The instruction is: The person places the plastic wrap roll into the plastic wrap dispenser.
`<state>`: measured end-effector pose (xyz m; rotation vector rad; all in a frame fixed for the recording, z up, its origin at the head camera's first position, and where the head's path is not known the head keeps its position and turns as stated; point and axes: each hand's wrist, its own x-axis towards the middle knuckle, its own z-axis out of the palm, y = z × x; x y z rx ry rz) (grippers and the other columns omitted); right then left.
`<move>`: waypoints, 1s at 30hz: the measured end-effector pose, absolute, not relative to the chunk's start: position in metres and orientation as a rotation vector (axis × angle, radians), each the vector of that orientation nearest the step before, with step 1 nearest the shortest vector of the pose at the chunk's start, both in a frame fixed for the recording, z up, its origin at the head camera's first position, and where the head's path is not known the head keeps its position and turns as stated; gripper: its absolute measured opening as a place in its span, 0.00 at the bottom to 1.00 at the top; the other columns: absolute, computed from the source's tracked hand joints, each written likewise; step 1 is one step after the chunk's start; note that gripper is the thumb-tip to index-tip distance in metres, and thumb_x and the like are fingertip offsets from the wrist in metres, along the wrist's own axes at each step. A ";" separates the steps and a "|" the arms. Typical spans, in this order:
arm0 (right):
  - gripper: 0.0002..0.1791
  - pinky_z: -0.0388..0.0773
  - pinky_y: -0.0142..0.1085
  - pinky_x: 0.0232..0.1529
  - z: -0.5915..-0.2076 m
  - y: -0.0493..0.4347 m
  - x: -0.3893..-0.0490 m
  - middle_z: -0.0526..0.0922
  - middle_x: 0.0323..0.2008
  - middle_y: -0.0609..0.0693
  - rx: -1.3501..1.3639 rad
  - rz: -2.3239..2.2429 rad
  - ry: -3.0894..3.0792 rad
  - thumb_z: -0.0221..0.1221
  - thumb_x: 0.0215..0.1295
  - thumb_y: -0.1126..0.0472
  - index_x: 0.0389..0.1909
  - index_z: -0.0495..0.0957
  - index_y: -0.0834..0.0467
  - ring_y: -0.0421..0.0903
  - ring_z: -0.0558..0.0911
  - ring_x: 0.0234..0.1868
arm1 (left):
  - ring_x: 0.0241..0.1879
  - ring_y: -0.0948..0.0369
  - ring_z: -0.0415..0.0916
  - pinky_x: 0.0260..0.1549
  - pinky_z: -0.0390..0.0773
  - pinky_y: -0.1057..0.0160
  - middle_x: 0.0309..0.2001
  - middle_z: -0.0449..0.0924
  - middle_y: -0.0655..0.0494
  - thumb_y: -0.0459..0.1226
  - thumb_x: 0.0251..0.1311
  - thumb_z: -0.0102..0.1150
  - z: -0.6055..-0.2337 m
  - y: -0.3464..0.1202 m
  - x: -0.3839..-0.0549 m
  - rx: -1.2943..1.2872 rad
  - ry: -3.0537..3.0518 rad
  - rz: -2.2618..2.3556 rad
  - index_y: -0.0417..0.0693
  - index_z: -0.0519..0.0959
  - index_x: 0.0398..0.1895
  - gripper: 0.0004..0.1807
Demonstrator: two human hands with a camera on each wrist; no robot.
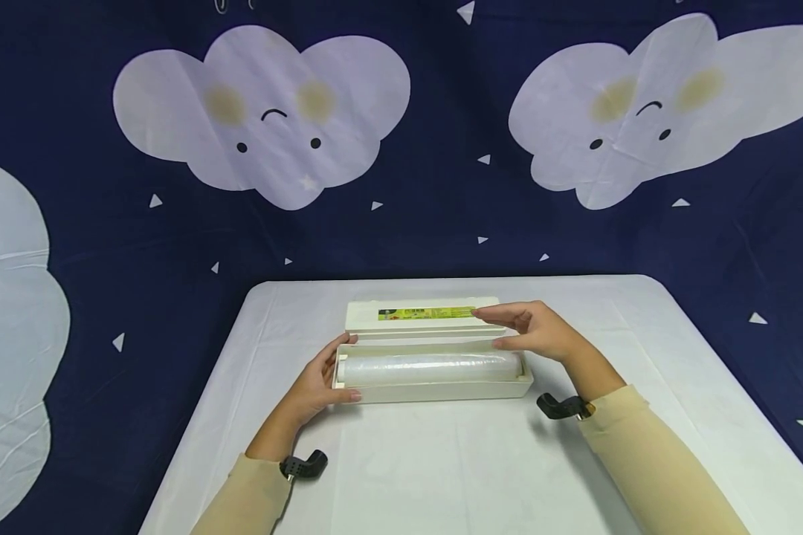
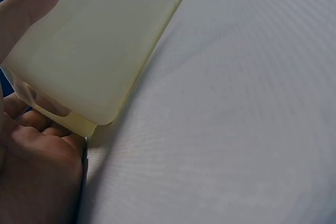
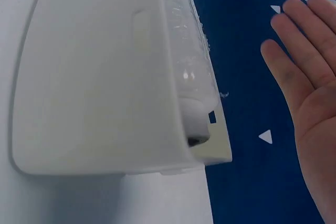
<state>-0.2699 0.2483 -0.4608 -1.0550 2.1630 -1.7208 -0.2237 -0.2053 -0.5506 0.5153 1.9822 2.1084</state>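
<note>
A cream plastic cling film box (image 1: pixel 435 391) lies lengthwise on the table with its top off. Inside it rests a roll of cling film (image 1: pixel 435 367), whose right end also shows in the right wrist view. My left hand (image 1: pixel 317 383) grips the box's left end, thumb on the front wall and fingers round the end and back. Just behind the box is its cream lid (image 1: pixel 368 316) with a yellow-green label (image 1: pixel 424 313). My right hand (image 1: pixel 542 333) hovers over the right end, fingers extended in front of the lid; the right wrist view shows the palm (image 3: pixel 323 114) holding nothing.
A white cloth covers the table (image 1: pixel 455 468). Behind it hangs a dark blue curtain (image 1: pixel 442 238) with cloud and triangle prints. Black wrist cameras are strapped at the left wrist (image 1: pixel 304 466) and right wrist (image 1: pixel 562 406).
</note>
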 end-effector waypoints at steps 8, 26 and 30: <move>0.35 0.65 0.37 0.74 -0.467 0.257 -0.267 0.76 0.69 0.62 -1.061 -1.733 2.180 0.71 0.61 0.76 0.70 0.74 0.67 0.51 0.72 0.73 | 0.76 0.49 0.58 0.69 0.68 0.62 0.80 0.56 0.44 0.19 0.37 0.83 -0.550 -0.205 -0.223 0.514 2.001 2.094 0.42 0.54 0.83 0.67; 0.47 0.57 0.28 0.75 -0.490 0.278 -0.252 0.69 0.75 0.60 -0.962 -1.662 2.273 0.78 0.54 0.71 0.76 0.68 0.65 0.56 0.60 0.79 | 0.76 0.47 0.58 0.69 0.69 0.62 0.80 0.58 0.48 0.20 0.37 0.84 -0.549 -0.205 -0.223 0.493 2.001 2.085 0.44 0.55 0.84 0.67; 0.48 0.56 0.31 0.76 -0.499 0.282 -0.251 0.68 0.74 0.65 -0.989 -1.719 2.221 0.77 0.53 0.75 0.75 0.66 0.70 0.57 0.60 0.79 | 0.77 0.49 0.56 0.70 0.67 0.62 0.80 0.57 0.48 0.21 0.36 0.85 -0.549 -0.204 -0.223 0.476 2.002 2.090 0.44 0.55 0.84 0.68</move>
